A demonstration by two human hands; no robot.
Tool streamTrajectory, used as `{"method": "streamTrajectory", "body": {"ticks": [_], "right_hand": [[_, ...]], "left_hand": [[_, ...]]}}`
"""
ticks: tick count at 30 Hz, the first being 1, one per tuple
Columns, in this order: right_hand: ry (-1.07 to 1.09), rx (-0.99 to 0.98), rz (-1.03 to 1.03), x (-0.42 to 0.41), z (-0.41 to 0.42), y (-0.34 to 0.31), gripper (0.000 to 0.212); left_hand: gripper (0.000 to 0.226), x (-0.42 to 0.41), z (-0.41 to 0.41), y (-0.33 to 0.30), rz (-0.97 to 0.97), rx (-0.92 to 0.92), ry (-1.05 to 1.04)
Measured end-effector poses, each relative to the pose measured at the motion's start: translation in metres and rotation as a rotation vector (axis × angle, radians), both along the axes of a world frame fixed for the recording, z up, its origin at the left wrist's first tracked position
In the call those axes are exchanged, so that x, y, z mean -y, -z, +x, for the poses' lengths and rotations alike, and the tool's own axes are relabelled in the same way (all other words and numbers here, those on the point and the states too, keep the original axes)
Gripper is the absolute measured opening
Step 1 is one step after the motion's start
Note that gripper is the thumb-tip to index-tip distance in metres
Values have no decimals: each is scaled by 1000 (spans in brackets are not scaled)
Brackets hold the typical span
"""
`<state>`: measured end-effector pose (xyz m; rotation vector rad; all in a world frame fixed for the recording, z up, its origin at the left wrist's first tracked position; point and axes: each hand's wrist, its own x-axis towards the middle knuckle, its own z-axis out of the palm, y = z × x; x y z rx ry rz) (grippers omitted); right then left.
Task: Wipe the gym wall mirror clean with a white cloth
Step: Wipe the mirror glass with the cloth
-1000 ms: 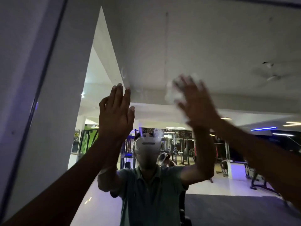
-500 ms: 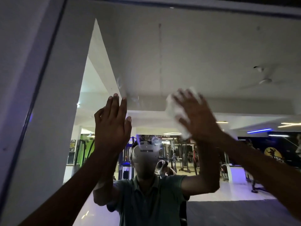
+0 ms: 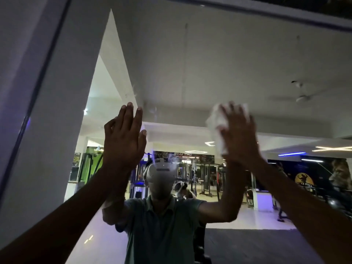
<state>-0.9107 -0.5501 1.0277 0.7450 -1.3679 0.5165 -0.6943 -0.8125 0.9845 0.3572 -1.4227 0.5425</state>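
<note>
Main worry from here: the white cloth (image 3: 217,128) is only pinned under my flat right hand (image 3: 238,134), not gripped, so any loss of pressure on the glass could let it slide out and drop. Second worry: my left hand (image 3: 122,139) lies bare against the mirror (image 3: 190,69), likely to leave prints on glass I am meant to clean. Faint smudges (image 3: 152,111) show just above the left fingertips, untouched by the cloth. Pose: both arms raised up and forward. Left hand flat, fingers straight and close together, palm to the glass. Right hand blurred, fingers spread over the bunched cloth, pressing it against the mirror at upper centre-right.
</note>
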Motion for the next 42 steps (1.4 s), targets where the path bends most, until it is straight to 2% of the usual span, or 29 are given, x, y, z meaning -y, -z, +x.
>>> {"method": "streamTrajectory", "body": {"ticks": [2, 5, 7, 10, 12, 14, 19, 22, 24, 27, 29, 32, 35, 38, 40, 42], "right_hand": [[4, 211, -267, -31, -25, -11, 71], [-22, 358, -478, -9, -2, -13, 80], [-10, 258, -381, 37, 45, 5, 82], [8, -66, 151, 99, 99, 51, 75], [-8, -195, 318, 90, 93, 51, 71], [23, -208, 259, 55, 60, 31, 68], [51, 215, -223, -38, -29, 12, 72], [-18, 402, -395, -21, -7, 16, 86], [-29, 359, -327, 14, 39, 26, 89], [-18, 113, 99, 78, 97, 70, 96], [-36, 12, 242, 83, 101, 78, 96], [15, -21, 191, 39, 58, 51, 85], [39, 200, -55, -13, 13, 32, 91], [-46, 363, -277, 7, 27, 34, 97], [-77, 325, -217, 43, 67, 44, 95], [-90, 188, -10, 79, 94, 65, 92]], "left_hand": [[62, -2, -1, 1, 5, -8, 3], [61, -3, -1, 1, 7, -11, -1], [62, -1, -1, 1, -2, -8, 5], [62, 2, 0, 2, -18, 4, 22], [62, 3, 0, 2, -18, 8, 30], [62, 2, 1, 2, -9, 6, 35], [61, 0, 0, 2, 6, 5, 33], [61, -1, -2, 3, 11, 1, 29], [62, -1, -4, 3, 17, 0, 26], [62, 2, -3, 4, -5, 9, 16], [63, 5, -2, 5, -15, 20, 18], [63, 6, 0, 6, -17, 30, 20], [63, 4, 1, 6, -8, 46, 33], [64, 2, 0, 6, 11, 53, 36], [64, 1, 0, 7, 21, 53, 38], [63, 0, 0, 7, 13, 48, 39]]}}
